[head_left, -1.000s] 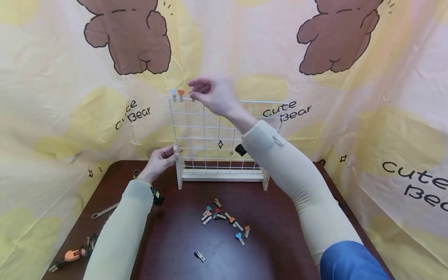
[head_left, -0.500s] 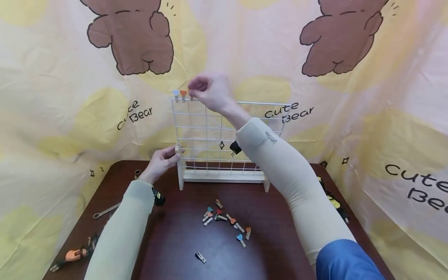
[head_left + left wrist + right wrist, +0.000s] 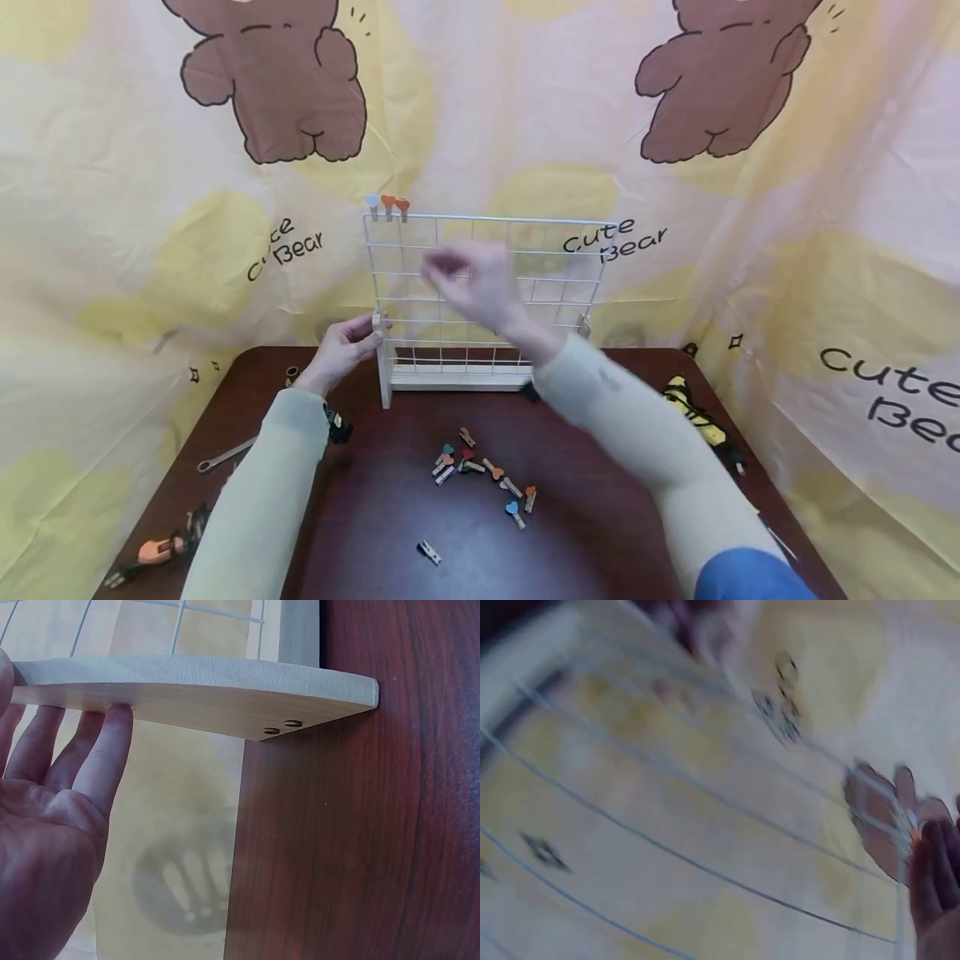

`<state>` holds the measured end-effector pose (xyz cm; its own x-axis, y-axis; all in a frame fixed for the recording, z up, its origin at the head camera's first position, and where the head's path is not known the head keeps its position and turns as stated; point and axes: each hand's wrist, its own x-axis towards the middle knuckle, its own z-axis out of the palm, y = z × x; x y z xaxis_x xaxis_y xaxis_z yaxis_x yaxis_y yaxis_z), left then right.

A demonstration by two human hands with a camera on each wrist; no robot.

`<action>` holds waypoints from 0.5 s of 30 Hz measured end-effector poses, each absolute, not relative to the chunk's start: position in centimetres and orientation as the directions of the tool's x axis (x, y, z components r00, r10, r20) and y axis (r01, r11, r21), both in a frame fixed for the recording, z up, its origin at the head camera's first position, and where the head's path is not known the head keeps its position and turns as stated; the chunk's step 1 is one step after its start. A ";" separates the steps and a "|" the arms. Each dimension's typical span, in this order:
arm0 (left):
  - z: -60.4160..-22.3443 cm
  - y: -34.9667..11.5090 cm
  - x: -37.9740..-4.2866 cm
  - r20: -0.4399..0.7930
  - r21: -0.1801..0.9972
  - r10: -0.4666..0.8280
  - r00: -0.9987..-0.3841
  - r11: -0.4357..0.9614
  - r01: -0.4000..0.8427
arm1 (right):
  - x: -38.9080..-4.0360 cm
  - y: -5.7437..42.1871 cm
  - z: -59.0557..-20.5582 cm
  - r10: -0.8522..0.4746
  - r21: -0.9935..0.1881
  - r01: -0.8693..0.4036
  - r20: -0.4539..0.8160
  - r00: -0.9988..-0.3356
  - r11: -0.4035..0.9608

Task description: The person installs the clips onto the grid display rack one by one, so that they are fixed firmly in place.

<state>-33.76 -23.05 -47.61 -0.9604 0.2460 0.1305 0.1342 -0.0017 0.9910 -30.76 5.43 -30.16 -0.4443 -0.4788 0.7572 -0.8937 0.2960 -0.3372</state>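
Note:
A white wire grid rack (image 3: 525,219) stands on the table in a pale wooden stand. Along the left end of its top wire sit three small clothespins: one with a white heart (image 3: 372,202), then two with orange hearts, the innermost orange clothespin (image 3: 403,206) nearest the middle. My left hand (image 3: 337,354) grips the stand's left wooden upright (image 3: 202,675), thumb on one face and fingers on the other. In front of the grid, below the clipped row, my right hand (image 3: 480,287) is blurred by motion, its fingers loosely bent around nothing.
Several heart clothespins lie loose mid-table, among them a blue-heart clothespin (image 3: 513,507); a black-ended clothespin (image 3: 429,552) lies nearer. At left are a wrench (image 3: 225,455) and an orange-and-black tool (image 3: 157,548). A yellow-and-black tool (image 3: 693,412) lies right. Printed cloth (image 3: 480,100) hangs behind.
My right hand has let go of the third clothespin, now left clipped on the top wire, and has come down and slightly right. The left hand keeps its hold on the upright.

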 end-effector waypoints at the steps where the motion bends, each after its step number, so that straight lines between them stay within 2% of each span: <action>1: -47.6 -23.0 -33.7 0.128 0.991 0.245 -0.961 -0.008 0.130 | -30.0 6.1 -32.7 -0.525 -0.367 -0.881 0.708 -0.473 0.299; 3: -47.4 -23.0 -33.7 0.123 0.992 0.240 -0.963 -0.008 0.124 | -28.7 7.4 -38.3 -0.631 -0.464 -0.811 0.520 -0.575 0.357; 5: -47.3 -23.0 -33.6 0.121 0.992 0.244 -0.962 -0.010 0.122 | -27.7 8.8 -43.3 -0.688 -0.526 -0.700 0.267 -0.674 0.482; 8: -47.1 -22.9 -33.7 0.125 0.992 0.250 -0.960 -0.018 0.125 | -27.3 10.4 -48.8 -0.653 -0.515 -0.576 0.041 -0.756 0.635; 11: -47.1 -22.9 -33.8 0.135 0.991 0.247 -0.960 -0.021 0.134 | -27.4 11.1 -51.4 -0.603 -0.523 -0.514 -0.001 -0.798 0.680; 15: -47.3 -22.7 -33.6 0.137 0.991 0.244 -0.960 -0.026 0.135 | -27.4 11.0 -52.3 -0.574 -0.541 -0.480 -0.007 -0.819 0.691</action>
<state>-33.62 -22.72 -47.30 -0.9601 0.2440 0.1368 0.1345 -0.0262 0.9906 -27.39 11.05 -52.33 -0.8187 -0.5742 -0.0072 -0.4795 0.6906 -0.5414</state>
